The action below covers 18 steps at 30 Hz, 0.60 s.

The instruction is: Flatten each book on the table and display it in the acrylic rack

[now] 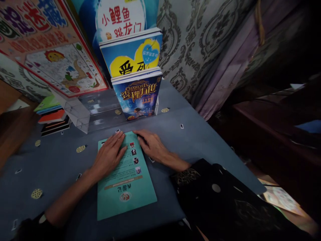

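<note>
A teal paperback book (pixel 130 187) lies flat on the blue-grey tablecloth (pixel 62 160), back cover up with its print upside down to me. My left hand (pixel 110 155) rests flat on its upper left part, fingers stretched out and together. My right hand (pixel 151 145) lies at the book's top right edge, fingers curled down over the edge. Just beyond them, several books (pixel 137 93) stand upright in a clear acrylic holder (pixel 82 115), the front one dark blue with gold lettering.
A large colourful poster board (pixel 50 50) leans at the back left. A stack of thin books (pixel 52 117) lies at the left. A patterned curtain (pixel 200 50) hangs behind. Dark wooden furniture (pixel 276 134) stands to the right, past the table edge.
</note>
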Tool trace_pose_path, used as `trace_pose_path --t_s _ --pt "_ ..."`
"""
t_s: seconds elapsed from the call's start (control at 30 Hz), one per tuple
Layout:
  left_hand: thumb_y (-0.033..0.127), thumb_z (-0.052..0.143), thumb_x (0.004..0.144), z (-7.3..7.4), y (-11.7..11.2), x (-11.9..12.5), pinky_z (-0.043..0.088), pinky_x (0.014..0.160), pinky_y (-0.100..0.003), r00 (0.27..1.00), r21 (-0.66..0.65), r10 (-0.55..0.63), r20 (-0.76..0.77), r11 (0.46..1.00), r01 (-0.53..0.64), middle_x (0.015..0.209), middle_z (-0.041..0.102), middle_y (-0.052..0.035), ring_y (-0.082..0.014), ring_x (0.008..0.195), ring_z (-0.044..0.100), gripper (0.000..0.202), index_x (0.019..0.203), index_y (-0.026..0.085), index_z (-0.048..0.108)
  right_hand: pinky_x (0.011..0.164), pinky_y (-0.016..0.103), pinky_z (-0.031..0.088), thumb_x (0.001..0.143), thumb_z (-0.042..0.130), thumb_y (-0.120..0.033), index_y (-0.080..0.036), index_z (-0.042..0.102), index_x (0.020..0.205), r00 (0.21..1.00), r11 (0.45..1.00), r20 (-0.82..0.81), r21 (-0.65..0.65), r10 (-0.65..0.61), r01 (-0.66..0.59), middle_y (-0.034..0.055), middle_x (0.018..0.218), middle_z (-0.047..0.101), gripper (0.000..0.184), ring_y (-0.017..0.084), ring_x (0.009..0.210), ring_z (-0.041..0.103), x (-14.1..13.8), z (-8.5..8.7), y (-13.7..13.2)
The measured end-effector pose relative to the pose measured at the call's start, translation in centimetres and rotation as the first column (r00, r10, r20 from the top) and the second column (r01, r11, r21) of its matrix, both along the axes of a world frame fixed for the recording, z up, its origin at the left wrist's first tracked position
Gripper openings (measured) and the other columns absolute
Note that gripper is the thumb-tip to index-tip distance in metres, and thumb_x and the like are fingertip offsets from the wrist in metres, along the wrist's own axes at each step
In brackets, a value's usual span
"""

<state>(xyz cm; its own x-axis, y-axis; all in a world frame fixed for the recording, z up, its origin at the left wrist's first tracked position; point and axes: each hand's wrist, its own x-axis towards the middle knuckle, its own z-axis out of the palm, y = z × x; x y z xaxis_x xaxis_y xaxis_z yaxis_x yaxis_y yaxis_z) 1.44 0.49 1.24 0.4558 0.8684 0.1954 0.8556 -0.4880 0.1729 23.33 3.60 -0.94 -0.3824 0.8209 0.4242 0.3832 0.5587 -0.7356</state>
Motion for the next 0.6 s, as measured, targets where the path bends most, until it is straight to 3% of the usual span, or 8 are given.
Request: trace_pose_path --t_s 0.3,0.6 --pt "0.045 0.032 0.103 -0.1 2.3 2.9 0.032 0.119 -0.044 0.995 -0.068 -0.103 -0.001 0.992 0.102 0.152 0.043 -0.0145 -0.0240 0.143 0.037 0.056 0.145 0.010 0.043 0.102 0.041 0.049 0.093 0.040 -0.011 -0.022 0.059 0.128 0.998 0.999 -0.055 -0.033 -0.008 0.006 0.0071 0.124 0.068 0.041 0.020 0.117 0.062 -0.1 0.2 0.1" --pt "0.042 0.034 0.103 0.1 2.7 3.1 0.030 0.119 -0.043 0.989 -0.078 -0.148 0.023 0.986 0.149 0.152 0.043 -0.0122 -0.0219 0.144 0.035 0.052 0.146 0.013 0.042 0.097 0.038 0.051 0.093 0.039 -0.011 -0.020 0.060 0.124 0.998 0.999 -0.060 -0.046 -0.017 0.014 0.0091 0.122 0.068 0.039 0.020 0.110 0.065 0.0 0.4 0.0"
